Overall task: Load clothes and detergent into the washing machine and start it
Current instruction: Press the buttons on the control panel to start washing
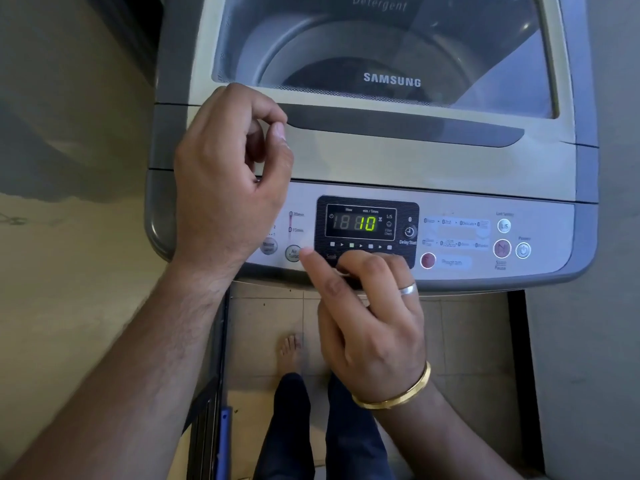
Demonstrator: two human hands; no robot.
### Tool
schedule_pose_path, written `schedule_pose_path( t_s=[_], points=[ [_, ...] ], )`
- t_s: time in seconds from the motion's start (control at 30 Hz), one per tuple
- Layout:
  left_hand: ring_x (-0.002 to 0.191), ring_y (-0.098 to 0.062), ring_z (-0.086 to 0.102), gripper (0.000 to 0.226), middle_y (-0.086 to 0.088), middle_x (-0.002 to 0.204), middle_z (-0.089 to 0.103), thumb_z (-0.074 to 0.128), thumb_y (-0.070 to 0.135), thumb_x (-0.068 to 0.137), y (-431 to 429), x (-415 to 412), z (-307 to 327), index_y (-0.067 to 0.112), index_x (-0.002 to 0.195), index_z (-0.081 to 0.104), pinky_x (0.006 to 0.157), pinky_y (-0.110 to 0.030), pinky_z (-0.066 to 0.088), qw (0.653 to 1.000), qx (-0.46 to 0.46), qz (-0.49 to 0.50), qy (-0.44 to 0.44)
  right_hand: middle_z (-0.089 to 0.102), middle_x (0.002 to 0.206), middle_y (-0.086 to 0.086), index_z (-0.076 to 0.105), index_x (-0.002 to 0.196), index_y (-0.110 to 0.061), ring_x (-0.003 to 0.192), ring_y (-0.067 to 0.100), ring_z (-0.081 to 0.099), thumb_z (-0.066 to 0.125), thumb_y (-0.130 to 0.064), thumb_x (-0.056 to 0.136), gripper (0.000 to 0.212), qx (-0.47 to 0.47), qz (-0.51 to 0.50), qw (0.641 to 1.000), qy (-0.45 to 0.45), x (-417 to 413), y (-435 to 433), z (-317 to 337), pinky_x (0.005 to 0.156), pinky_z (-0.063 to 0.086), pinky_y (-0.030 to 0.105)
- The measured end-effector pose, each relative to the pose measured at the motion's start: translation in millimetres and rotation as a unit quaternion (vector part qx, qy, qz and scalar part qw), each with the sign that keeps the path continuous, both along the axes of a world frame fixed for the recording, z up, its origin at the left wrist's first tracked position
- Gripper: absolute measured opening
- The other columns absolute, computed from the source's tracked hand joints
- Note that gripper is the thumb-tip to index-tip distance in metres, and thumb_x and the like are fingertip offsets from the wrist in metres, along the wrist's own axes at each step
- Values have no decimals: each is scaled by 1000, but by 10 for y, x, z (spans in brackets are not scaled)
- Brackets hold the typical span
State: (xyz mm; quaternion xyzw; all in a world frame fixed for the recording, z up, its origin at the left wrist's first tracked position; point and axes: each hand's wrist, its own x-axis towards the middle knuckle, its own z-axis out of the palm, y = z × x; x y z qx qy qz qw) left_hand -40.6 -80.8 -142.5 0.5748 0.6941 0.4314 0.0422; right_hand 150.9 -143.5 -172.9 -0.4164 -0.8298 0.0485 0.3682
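The left hand (228,174) covers the left end of the panel (460,271); only parts of two round buttons (269,245) show past it. The right hand (370,323) hides its own fingertips and the button row under the display (360,223). The program labels (456,233) are too blurred to read. The top edge cuts off the lid (550,64). What lies in the drum (311,57) is too dark to tell.
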Motion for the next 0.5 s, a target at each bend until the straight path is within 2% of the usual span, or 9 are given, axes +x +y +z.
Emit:
schedule_pose_path(
  t_s=[0.13, 0.27, 0.5],
  points=[
    [73, -15, 52, 11, 2, 87, 58, 64, 5, 107, -3, 0, 9, -2, 104, 73, 69, -18, 42, 1000, 7, -1, 0, 72, 91, 11, 78, 129, -14, 77, 31, 62, 58, -8, 100, 35, -6, 3, 1000, -27, -190, -55, -12, 70, 50, 47],
    [71, -18, 51, 9, 2, 84, 58, 65, 2, 105, -13, 3, 2, -2, 101, 72, 68, -22, 43, 1000, 12, -3, -12, 73, 91, 6, 79, 129, -21, 77, 28, 60, 61, -13, 100, 35, 7, -22, 999, -49, -297, -39, -32, 72, 46, 44],
    [69, -22, 52, 10, -2, 81, 59, 65, 3, 106, -3, -3, 14, -2, 101, 72, 68, -28, 45, 1000, 13, 1, -23, 74, 94, 2, 80, 125, -20, 81, 25, 59, 63, -12, 98, 33, 22, -23, 998, -61, -309, -15, -38, 73, 45, 43]
  ],
)
